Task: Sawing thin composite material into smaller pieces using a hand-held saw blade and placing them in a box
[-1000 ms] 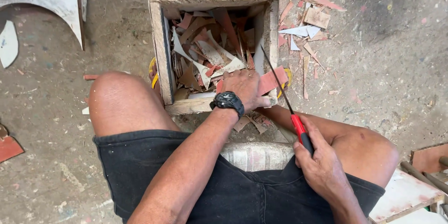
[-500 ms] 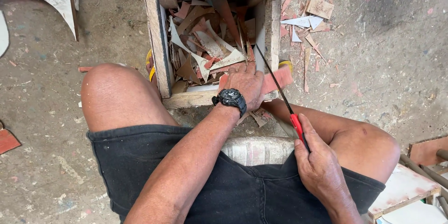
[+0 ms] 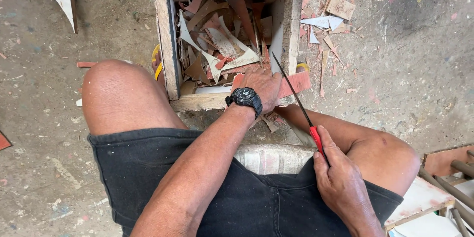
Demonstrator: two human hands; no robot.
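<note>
The person sits low with knees spread, and a square wooden box (image 3: 168, 44) sits right between their legs on the dusty concrete floor (image 3: 113, 24). Not much room to move in there: the box's near rail is tight against the thighs, and the inside is packed with jagged offcuts (image 3: 222, 44), reddish-brown and off-white triangles and slivers piled every which way. More scraps (image 3: 328, 19) are scattered on the floor to the right of the box, while the left side is mostly bare concrete.

The left hand (image 3: 261, 84), with a black wristwatch (image 3: 245, 98) on it, is pressed palm-down on a flat reddish tile piece (image 3: 296, 83) lying across the box's near right corner, fingers curled over its far edge and pinning it. The piece sticks out past the box rim toward the right.

The right hand (image 3: 338, 180) is closed tight around the red handle of a thin cutting tool (image 3: 296, 96). Its long dark blade runs diagonally, pointing up and to the left from the handle, crossing over the tile piece just beside the left hand. The tip ends over the box's right inner wall.

They're perched on a worn, whitish seat (image 3: 271, 158).
</note>
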